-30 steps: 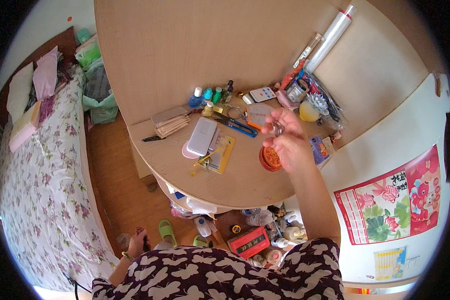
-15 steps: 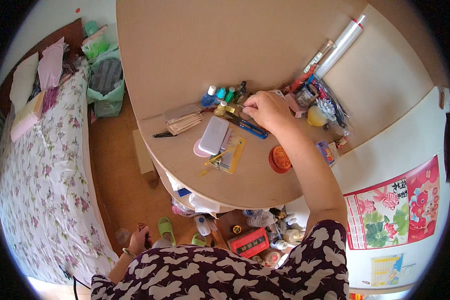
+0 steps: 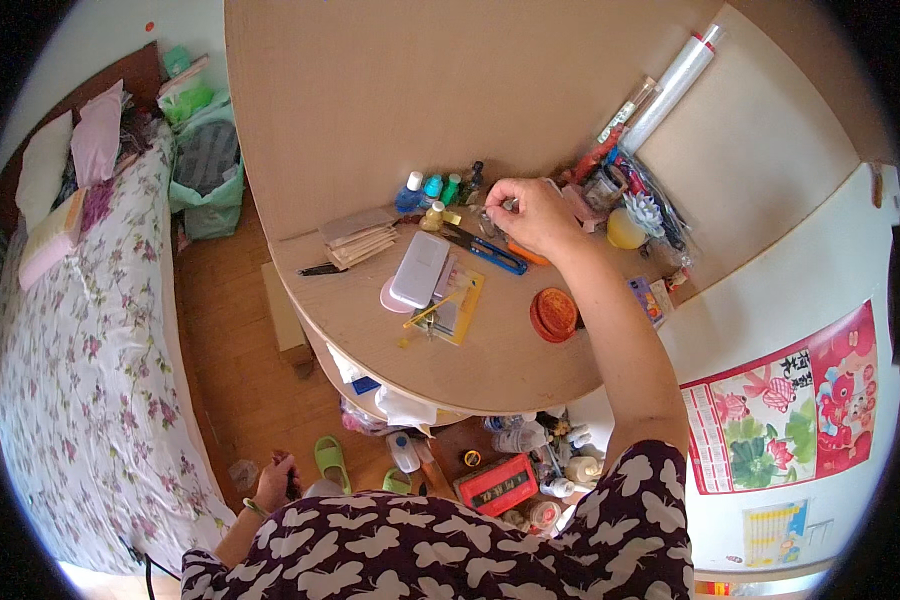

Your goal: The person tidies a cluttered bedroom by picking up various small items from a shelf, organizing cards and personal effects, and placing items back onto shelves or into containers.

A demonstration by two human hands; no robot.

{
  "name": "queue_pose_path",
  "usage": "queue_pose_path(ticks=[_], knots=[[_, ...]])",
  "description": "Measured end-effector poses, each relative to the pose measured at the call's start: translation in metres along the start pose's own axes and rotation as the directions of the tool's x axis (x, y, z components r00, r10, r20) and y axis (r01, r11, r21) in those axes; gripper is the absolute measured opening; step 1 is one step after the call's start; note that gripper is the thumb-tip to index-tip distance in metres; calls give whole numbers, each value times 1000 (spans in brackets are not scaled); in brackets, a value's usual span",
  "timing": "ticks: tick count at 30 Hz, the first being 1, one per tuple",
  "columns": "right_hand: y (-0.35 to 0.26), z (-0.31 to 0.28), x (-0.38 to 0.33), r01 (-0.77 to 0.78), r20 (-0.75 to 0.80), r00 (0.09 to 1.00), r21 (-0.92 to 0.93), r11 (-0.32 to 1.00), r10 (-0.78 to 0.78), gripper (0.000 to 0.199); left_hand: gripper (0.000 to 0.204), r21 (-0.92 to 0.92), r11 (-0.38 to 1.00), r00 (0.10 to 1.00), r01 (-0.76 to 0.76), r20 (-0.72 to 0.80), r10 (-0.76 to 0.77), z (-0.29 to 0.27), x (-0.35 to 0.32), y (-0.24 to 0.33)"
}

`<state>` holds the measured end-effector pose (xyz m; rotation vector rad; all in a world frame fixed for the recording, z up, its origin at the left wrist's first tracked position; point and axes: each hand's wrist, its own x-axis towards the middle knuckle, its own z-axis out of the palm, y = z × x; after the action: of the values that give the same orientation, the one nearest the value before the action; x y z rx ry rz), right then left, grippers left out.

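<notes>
My right hand [image 3: 532, 215] reaches over the desk [image 3: 410, 370] with thumb and fingertips pinched together. Whatever lies between them is too small to make out. Beneath the wrist, part of an orange thing [image 3: 527, 254] shows. Just left of it lies a blue-handled cutting tool [image 3: 490, 252] with dark jaws. Small bottles stand left of the fingers: a blue one [image 3: 409, 194], a teal one [image 3: 432, 187], a green one [image 3: 451, 187] and a yellowish one [image 3: 432, 216]. Low at my left side, my left hand [image 3: 278, 482] is curled closed around something dark.
A pale lidded case [image 3: 420, 270] rests near a yellow card [image 3: 462, 308]. Wooden sticks [image 3: 364, 246] lie further left. A round orange-red tin [image 3: 554, 315] sits by my forearm. At the back right are a candle-like flower ornament [image 3: 630, 226] and a clear-film roll [image 3: 670, 90].
My right hand has shifted slightly, its fingers more curled, and the orange thing beneath it now shows. My left hand stays low at my side, still closed.
</notes>
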<state>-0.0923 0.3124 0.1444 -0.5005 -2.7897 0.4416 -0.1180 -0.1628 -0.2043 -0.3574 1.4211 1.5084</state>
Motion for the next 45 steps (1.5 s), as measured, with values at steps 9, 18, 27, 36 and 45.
queue_pose_path(ticks=[9,18,27,36,45], knots=[[3,7,-1,103,-51,993,-41,994,-105,16,22,-168,981,993,101,81,-89,-10,11,-11],[-14,10,3,218,22,975,-311,925,-222,12,22,-52,995,995,87,-47,-89,11,-16,10],[-15,-7,-24,159,-331,943,564,810,46,9,23,112,994,1000,-4,-4,5,-12,5,-7],[-31,-2,-123,189,-88,901,961,-201,424,25,25,35,997,998,62,9,-62,9,-5,6],[-42,15,-162,465,-214,825,782,-415,522,28,27,-99,993,952,66,304,-33,46,-27,32]])
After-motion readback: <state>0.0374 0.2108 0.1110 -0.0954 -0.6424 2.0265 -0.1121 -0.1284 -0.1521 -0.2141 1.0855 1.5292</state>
